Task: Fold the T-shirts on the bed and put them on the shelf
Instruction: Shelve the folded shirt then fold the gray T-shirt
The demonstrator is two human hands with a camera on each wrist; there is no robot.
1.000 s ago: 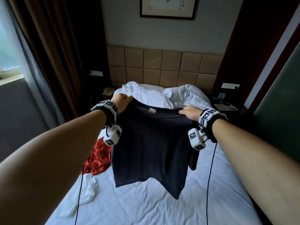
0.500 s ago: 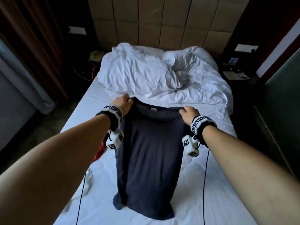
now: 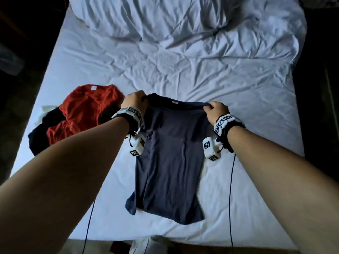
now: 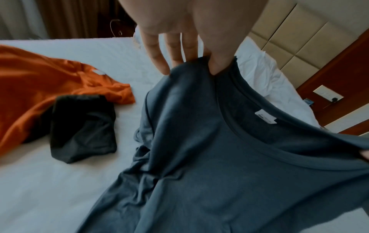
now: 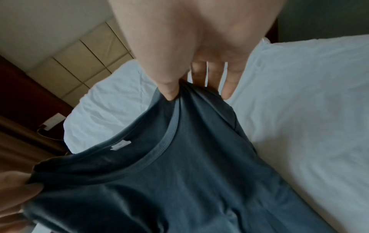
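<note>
Navy T-shirt (image 3: pixel 170 158), white neck label up, lies lengthwise on our bed (image 3: pixel 238 85); our left hand (image 3: pixel 134 99) and right hand (image 3: pixel 216 111) each pinch a shoulder.

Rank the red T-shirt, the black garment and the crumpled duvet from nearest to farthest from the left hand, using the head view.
1. Red T-shirt, just left of the left hand.
2. Black garment, farther left, partly under the red one.
3. Crumpled duvet, at the bed's head end.

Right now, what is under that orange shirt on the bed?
A black garment sticks out from under the orange shirt, with a bit of white cloth. How far they reach underneath is hidden.
</note>
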